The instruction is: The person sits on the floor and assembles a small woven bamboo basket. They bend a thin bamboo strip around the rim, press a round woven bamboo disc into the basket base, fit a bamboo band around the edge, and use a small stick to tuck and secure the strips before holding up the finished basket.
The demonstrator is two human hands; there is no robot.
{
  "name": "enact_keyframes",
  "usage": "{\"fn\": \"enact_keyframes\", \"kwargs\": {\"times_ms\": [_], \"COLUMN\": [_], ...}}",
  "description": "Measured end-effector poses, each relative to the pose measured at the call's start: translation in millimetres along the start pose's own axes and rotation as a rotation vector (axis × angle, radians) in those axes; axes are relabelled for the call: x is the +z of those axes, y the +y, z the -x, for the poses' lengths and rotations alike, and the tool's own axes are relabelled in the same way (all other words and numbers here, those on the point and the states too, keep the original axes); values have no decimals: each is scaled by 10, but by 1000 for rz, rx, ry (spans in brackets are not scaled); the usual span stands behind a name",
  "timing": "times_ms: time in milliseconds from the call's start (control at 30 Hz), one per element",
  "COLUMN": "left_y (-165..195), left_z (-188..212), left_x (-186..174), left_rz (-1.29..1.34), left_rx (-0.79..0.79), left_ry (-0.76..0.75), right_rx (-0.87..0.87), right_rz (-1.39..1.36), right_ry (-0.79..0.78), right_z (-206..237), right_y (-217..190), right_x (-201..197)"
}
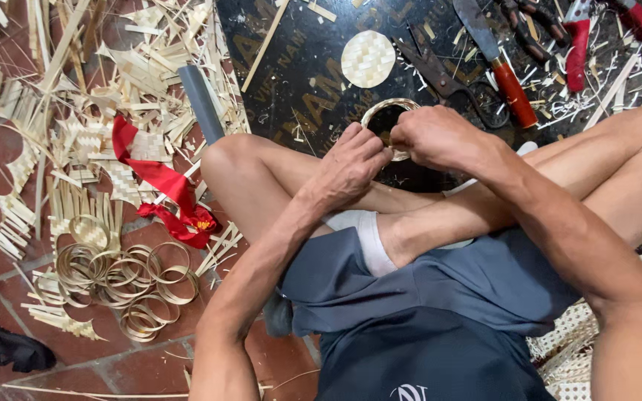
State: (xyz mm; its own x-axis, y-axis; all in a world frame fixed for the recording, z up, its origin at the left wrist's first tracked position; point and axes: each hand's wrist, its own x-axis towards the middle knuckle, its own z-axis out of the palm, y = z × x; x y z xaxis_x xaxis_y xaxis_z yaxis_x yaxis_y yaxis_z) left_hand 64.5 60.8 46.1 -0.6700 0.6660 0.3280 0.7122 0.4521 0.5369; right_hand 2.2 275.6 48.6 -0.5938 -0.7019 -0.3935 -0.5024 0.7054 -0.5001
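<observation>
A small bamboo ring [388,119] sat between the person's two hands above the crossed legs, its far arc showing and its near side hidden under the fingers. The left hand [351,167] had its fingers curled together against the ring's left edge; the right hand [434,137] was closed over the right edge, fingers bunched on the rim. The ring looked already bent and joined into a hoop, but no woven panel filled it, so by my judgement it was only partly made. Just beyond it on the dark mat [299,82] lay a round woven disc [368,59], well apart from a red-handled knife [499,63] and shears [447,74]. To the left, a pile of finished rings [124,278] rested on the tiled floor [150,367] among bamboo offcuts [113,82] and a red cloth [161,182].
</observation>
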Motion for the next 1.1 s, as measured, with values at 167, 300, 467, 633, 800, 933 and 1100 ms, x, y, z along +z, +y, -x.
{"fn": "enact_keyframes", "kwargs": {"times_ms": [167,300,467,633,800,933,1100], "left_y": [21,146,559,861,980,1000,984], "left_z": [-50,-35,161,414,724,879,938], "left_x": [-40,-194,-472,-583,-439,-322,-299], "left_rz": [-22,-100,-290,-306,-299,-256,-152], "left_rx": [15,53,85,95,48,3,-41], "left_ry": [-3,32,0,-24,-85,-88,-71], "right_rx": [-67,-210,-358,-432,-358,-311,-361], "right_rz": [22,-17,46,-14,-86,-86,-150], "right_ry": [-50,170,381,372,221,87,51], "right_z": [36,321,722,913,869,837,813], "right_y": [-3,-187,-553,-816,-930,-931,-911], "right_x": [-74,-145,-259,-264,53,231,198]}}
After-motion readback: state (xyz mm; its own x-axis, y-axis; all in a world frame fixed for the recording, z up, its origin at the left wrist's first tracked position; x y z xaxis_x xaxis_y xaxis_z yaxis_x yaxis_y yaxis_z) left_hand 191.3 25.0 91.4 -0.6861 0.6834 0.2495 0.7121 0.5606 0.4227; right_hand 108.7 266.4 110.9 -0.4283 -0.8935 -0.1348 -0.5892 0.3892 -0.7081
